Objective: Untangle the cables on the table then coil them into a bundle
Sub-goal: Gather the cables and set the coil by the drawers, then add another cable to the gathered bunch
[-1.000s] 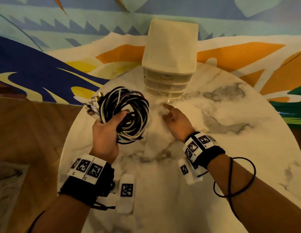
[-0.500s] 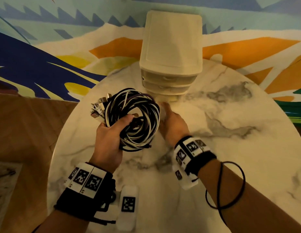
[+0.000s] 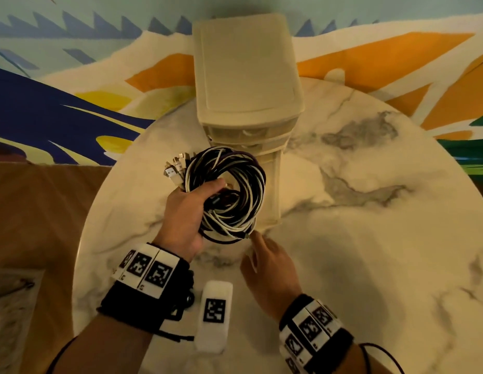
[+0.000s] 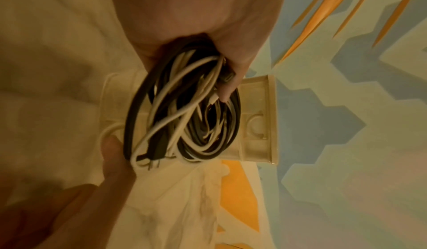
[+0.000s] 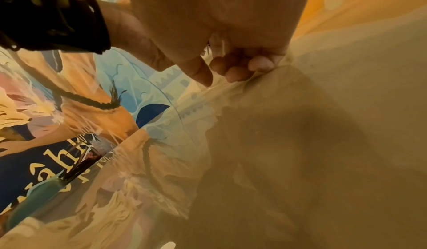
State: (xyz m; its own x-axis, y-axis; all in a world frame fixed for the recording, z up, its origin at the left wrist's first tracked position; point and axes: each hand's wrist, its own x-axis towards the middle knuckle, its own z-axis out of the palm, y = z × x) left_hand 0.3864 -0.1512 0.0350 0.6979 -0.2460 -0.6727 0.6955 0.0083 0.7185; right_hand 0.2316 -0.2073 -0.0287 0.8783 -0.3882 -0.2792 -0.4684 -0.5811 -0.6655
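Observation:
My left hand point(image 3: 189, 211) grips a round coil of black and white cables point(image 3: 229, 190), with its metal plugs point(image 3: 175, 168) bunched at the upper left. The left wrist view shows my fingers wrapped round the coil point(image 4: 184, 117), which hangs over an open drawer point(image 4: 256, 117). That bottom drawer point(image 3: 274, 198) is pulled out from a cream drawer unit point(image 3: 245, 76) on the marble table point(image 3: 369, 238). My right hand point(image 3: 264, 260) is at the drawer's near end. In the right wrist view its fingers point(image 5: 231, 66) curl over the drawer's front edge.
The drawer unit stands at the table's far side against a painted wall. A white tagged block point(image 3: 214, 314) hangs below my left wrist. The round table's left rim point(image 3: 86, 238) lies close to my left forearm, with wooden floor beyond.
My right hand drew back toward me from the unit's base, and the bottom drawer slid out with it. My left hand carried the coil right, above the drawer.

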